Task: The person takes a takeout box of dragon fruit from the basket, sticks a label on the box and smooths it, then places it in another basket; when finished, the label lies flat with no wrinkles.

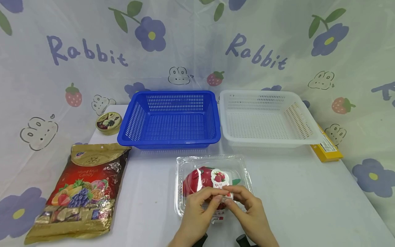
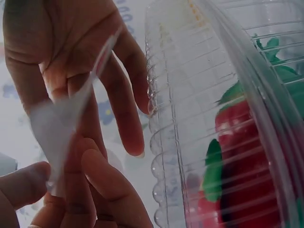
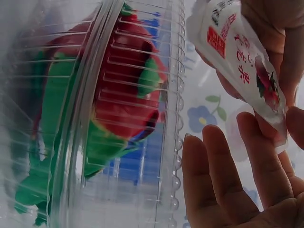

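Observation:
A clear plastic clamshell box (image 1: pixel 242 164) stands on the table, a red dragon fruit (image 1: pixel 197 178) with green scales inside it. A white sticker label (image 1: pixel 219 176) with a dragon fruit picture and red print is pinched between the thumb and fingers of my left hand (image 1: pixel 197 209). My right hand (image 1: pixel 251 214) pinches the same label from the other side. Both hands are at the near side of the box. In the right wrist view the label (image 3: pixel 240 59) is bent and apart from the box wall, and the left wrist view shows its white back (image 2: pixel 54 126).
Behind the box stand a blue basket (image 1: pixel 169 142) and a white basket (image 1: pixel 271 140). A bag of fruit candy (image 1: pixel 83 185) lies at the left, with a round gold tin (image 1: pixel 108 122) beyond it. A yellow box (image 1: pixel 327 149) sits partly behind the white basket.

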A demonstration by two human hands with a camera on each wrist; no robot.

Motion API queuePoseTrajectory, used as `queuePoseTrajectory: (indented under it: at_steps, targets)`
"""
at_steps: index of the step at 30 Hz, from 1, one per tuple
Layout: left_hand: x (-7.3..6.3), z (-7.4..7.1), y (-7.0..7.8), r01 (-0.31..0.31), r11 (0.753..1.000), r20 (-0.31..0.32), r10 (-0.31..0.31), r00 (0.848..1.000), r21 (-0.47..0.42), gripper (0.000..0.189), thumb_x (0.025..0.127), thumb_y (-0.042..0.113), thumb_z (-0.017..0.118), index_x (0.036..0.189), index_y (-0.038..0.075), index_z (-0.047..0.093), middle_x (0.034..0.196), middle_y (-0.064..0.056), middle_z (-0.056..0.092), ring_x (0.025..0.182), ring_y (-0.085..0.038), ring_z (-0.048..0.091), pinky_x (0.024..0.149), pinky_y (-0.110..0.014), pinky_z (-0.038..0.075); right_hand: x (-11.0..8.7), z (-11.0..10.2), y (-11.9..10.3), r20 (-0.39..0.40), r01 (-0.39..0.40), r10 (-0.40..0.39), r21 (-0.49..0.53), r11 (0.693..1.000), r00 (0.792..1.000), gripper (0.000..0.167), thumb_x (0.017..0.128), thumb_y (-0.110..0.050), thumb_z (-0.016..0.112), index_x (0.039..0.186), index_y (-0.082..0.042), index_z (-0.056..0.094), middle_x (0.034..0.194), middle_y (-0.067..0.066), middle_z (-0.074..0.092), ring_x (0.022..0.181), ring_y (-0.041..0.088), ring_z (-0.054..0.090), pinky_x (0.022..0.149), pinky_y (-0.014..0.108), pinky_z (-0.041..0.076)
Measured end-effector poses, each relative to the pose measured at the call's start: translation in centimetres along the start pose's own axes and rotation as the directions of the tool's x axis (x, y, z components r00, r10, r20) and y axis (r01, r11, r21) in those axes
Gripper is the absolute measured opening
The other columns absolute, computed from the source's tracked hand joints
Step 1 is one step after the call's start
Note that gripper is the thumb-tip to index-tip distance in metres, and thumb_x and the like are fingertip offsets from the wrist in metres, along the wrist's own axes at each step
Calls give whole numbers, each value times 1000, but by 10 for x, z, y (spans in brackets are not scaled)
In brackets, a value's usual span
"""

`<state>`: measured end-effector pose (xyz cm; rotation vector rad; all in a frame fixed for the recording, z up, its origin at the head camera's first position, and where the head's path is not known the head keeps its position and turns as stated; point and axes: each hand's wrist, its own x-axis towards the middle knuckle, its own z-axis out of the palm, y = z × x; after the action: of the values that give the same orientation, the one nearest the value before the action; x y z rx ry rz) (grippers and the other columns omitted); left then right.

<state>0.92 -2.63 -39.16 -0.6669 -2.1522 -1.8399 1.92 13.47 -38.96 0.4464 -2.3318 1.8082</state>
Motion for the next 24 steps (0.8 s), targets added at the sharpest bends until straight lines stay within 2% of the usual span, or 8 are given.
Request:
queuePoseTrajectory:
  at_steps: [5, 11, 15, 19, 24]
  targets:
    - [0, -1, -1, -10, 999, 12, 9, 1000, 32, 15, 91, 5, 65, 103, 9, 72, 92, -6, 75, 73, -3, 60, 63, -19, 52, 1, 1, -1, -12, -19, 19, 8, 1000, 1000, 23, 91, 7, 58, 110, -4, 64, 105, -10, 71, 97, 2, 67, 78, 23, 54]
    - [-1, -1, -2, -19, 998, 26, 17, 1000, 65, 21, 85, 9, 72, 106, 12, 71, 94, -2, 75, 71, -1, 57, 61, -17, 50, 2, 1, 2, -39, -13, 15, 37, 999, 999, 20, 90, 10, 57, 104, -2, 65, 97, -11, 72, 92, 0, 67, 78, 20, 51]
    - [-2, -2, -2, 18, 998, 44, -21, 999, 65, 23, 85, 7, 72, 107, 12, 71, 95, -2, 75, 70, 1, 57, 59, -17, 52, 3, 2, 3, -62, -39, 41, 33, 999, 997, 17, 90, 8, 57, 99, -3, 66, 94, -12, 69, 89, 1, 66, 74, 20, 52]
    - [-3, -6, -2, 74, 994, 73, -80, 994, 85, 24, 86, 11, 72, 110, 11, 69, 85, -2, 72, 69, 3, 56, 57, -16, 52, 3, 1, 2, -113, -94, 94, -1, 996, 989, 13, 90, 7, 59, 94, -3, 67, 92, -12, 68, 87, 2, 65, 74, 19, 51]
    - [-5, -11, -3, 61, 992, 103, -72, 992, 108, 36, 85, 6, 72, 119, 11, 63, 80, -3, 70, 63, 5, 54, 54, -12, 49, 3, -1, 3, -170, -155, 155, 11, 988, 973, 9, 90, 6, 59, 92, -1, 65, 90, -13, 68, 82, 1, 64, 71, 18, 52]
